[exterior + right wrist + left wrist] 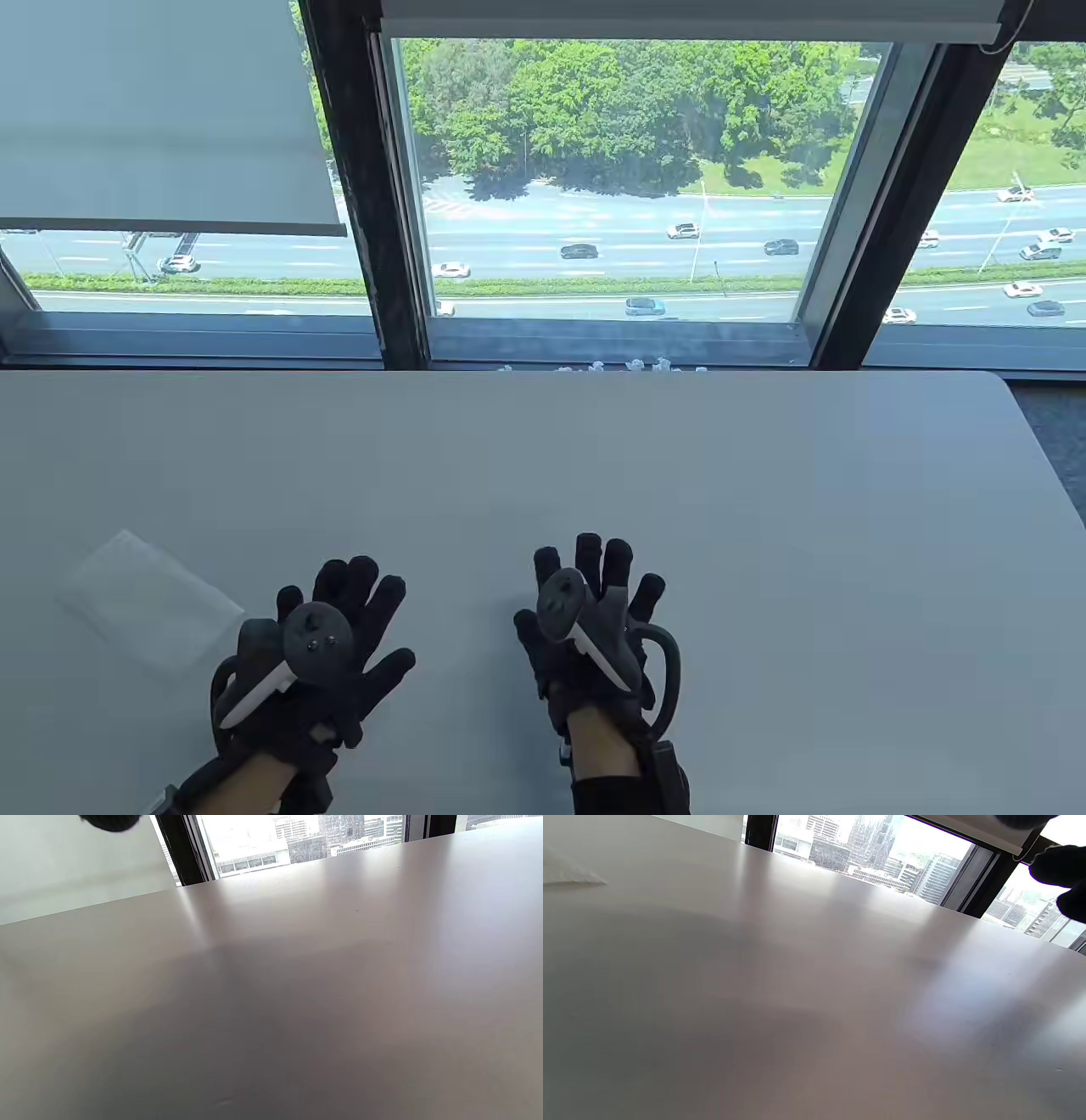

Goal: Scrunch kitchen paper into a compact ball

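A flat folded sheet of white kitchen paper [148,598] lies on the white table [594,458] at the near left. Its corner shows at the left edge of the left wrist view [568,874]. My left hand [339,628] is open, fingers spread, just right of the paper and apart from it. My right hand [598,594] is open with fingers spread near the table's middle front, holding nothing. Dark fingertips [1052,870] show at the right edge of the left wrist view, and one fingertip [110,820] shows at the top of the right wrist view.
Several crumpled white paper balls [628,367] lie beyond the table's far edge by the window sill. A large window with dark frames [365,212] stands behind the table. The table's right edge [1031,441] curves away at the far right.
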{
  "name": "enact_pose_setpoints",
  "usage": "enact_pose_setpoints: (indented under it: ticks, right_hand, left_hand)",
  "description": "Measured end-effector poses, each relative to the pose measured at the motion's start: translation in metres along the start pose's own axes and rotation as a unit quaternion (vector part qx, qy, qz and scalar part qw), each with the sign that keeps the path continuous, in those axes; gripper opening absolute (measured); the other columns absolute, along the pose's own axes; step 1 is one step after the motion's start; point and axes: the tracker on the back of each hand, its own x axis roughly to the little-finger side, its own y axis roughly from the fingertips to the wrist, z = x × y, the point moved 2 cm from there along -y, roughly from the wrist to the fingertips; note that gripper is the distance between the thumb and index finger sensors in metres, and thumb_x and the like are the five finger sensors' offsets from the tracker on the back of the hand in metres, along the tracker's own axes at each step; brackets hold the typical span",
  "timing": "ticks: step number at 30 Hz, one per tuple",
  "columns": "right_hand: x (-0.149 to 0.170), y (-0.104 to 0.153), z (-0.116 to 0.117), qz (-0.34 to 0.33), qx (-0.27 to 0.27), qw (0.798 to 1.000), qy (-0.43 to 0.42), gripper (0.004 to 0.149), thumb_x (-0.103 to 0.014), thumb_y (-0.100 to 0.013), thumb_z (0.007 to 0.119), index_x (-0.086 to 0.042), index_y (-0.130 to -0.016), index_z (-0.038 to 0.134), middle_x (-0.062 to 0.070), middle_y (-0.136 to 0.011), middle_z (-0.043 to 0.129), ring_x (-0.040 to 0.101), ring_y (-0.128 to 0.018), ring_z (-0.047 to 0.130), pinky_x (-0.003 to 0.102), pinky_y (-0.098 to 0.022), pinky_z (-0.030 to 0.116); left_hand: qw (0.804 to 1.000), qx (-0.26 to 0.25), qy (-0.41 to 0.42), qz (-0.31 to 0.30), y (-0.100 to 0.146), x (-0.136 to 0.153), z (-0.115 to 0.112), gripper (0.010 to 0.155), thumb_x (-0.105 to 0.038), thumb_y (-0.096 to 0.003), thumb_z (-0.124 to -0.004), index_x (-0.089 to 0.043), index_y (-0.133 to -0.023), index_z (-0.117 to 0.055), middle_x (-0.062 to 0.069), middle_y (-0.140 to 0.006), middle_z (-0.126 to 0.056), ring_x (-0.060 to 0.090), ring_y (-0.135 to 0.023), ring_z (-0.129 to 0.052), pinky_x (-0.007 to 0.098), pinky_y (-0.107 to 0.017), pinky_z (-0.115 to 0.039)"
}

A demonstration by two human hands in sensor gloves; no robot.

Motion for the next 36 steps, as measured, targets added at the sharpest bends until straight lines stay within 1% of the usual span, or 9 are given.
enact_pose_setpoints:
  ticks: [9, 13, 15, 18, 20, 22, 25, 29, 36]
  right_hand:
    - [-0.005, 0.003, 0.006, -0.015, -0.016, 0.999, -0.024, 0.075, -0.072, -0.053, 0.050, -0.053, -0.110, 0.005, -0.006, -0.113, -0.014, 0.029, -0.105, -0.019, 0.061, -0.072, 0.001]
    - [-0.005, 0.005, 0.004, -0.018, -0.010, 0.999, -0.035, 0.075, -0.071, -0.053, 0.051, -0.052, -0.110, 0.005, -0.005, -0.112, -0.013, 0.030, -0.105, -0.019, 0.061, -0.072, 0.001]
    - [-0.005, 0.006, 0.002, -0.022, -0.005, 0.999, -0.038, 0.075, -0.071, -0.054, 0.051, -0.052, -0.110, 0.005, -0.004, -0.112, -0.013, 0.030, -0.105, -0.018, 0.061, -0.072, 0.001]
    - [-0.007, 0.008, -0.001, -0.027, 0.005, 0.999, -0.039, 0.075, -0.070, -0.054, 0.051, -0.052, -0.110, 0.006, -0.004, -0.112, -0.013, 0.030, -0.105, -0.018, 0.061, -0.071, 0.001]
    - [-0.005, 0.008, -0.004, -0.025, 0.012, 0.999, -0.043, 0.075, -0.071, -0.054, 0.051, -0.052, -0.110, 0.005, -0.004, -0.112, -0.014, 0.030, -0.104, -0.018, 0.061, -0.071, 0.001]
    - [-0.001, 0.008, -0.008, -0.019, 0.020, 0.998, -0.054, 0.075, -0.071, -0.054, 0.051, -0.052, -0.111, 0.006, -0.004, -0.112, -0.014, 0.030, -0.104, -0.019, 0.061, -0.072, 0.001]
    - [0.003, 0.008, -0.012, -0.016, 0.025, 0.997, -0.074, 0.075, -0.071, -0.054, 0.051, -0.052, -0.111, 0.006, -0.004, -0.112, -0.014, 0.030, -0.104, -0.019, 0.061, -0.071, 0.001]
    - [0.004, 0.008, -0.011, -0.019, 0.019, 0.996, -0.082, 0.075, -0.071, -0.054, 0.051, -0.052, -0.111, 0.006, -0.004, -0.112, -0.014, 0.030, -0.104, -0.018, 0.061, -0.072, 0.001]
    - [0.001, 0.009, -0.009, -0.034, 0.012, 0.996, -0.086, 0.074, -0.070, -0.054, 0.051, -0.052, -0.111, 0.007, -0.004, -0.113, -0.013, 0.030, -0.105, -0.018, 0.062, -0.071, 0.001]
  left_hand:
    - [1.000, 0.001, -0.001, -0.006, 0.000, -0.001, 0.000, 0.078, -0.083, -0.0460, -0.056, -0.071, -0.108, -0.010, -0.038, -0.122, 0.012, -0.006, -0.118, 0.018, 0.039, -0.087, 0.010]
    - [1.000, -0.023, 0.009, 0.000, 0.003, 0.002, 0.009, 0.079, -0.083, -0.0457, -0.057, -0.071, -0.108, -0.010, -0.037, -0.123, 0.012, -0.005, -0.118, 0.016, 0.040, -0.087, 0.009]
    - [0.998, -0.049, 0.027, 0.019, 0.006, 0.012, 0.021, 0.078, -0.083, -0.0455, -0.057, -0.071, -0.107, -0.010, -0.038, -0.122, 0.012, -0.006, -0.118, 0.017, 0.040, -0.087, 0.010]
    - [0.992, -0.090, 0.061, 0.069, 0.010, 0.037, 0.040, 0.078, -0.083, -0.0457, -0.057, -0.073, -0.106, -0.008, -0.040, -0.121, 0.015, -0.007, -0.117, 0.020, 0.039, -0.087, 0.013]
    - [0.982, -0.116, 0.077, 0.127, 0.013, 0.061, 0.051, 0.079, -0.083, -0.0456, -0.057, -0.075, -0.105, -0.006, -0.041, -0.119, 0.018, -0.008, -0.116, 0.023, 0.038, -0.087, 0.014]
    - [0.970, -0.123, 0.108, 0.177, 0.016, 0.086, 0.056, 0.078, -0.084, -0.0463, -0.057, -0.076, -0.104, -0.004, -0.043, -0.118, 0.021, -0.008, -0.116, 0.025, 0.038, -0.087, 0.015]
    - [0.948, -0.082, 0.214, 0.219, 0.014, 0.125, 0.050, 0.078, -0.083, -0.0473, -0.059, -0.077, -0.103, -0.004, -0.043, -0.117, 0.022, -0.011, -0.114, 0.027, 0.038, -0.086, 0.016]
    - [0.919, -0.045, 0.251, 0.301, 0.011, 0.166, 0.033, 0.079, -0.082, -0.0481, -0.060, -0.078, -0.102, -0.003, -0.043, -0.116, 0.025, -0.008, -0.113, 0.030, 0.041, -0.086, 0.016]
    - [0.891, 0.042, 0.223, 0.394, 0.001, 0.193, -0.001, 0.081, -0.084, -0.0481, -0.056, -0.077, -0.098, 0.007, -0.043, -0.110, 0.033, -0.007, -0.109, 0.036, 0.040, -0.085, 0.019]
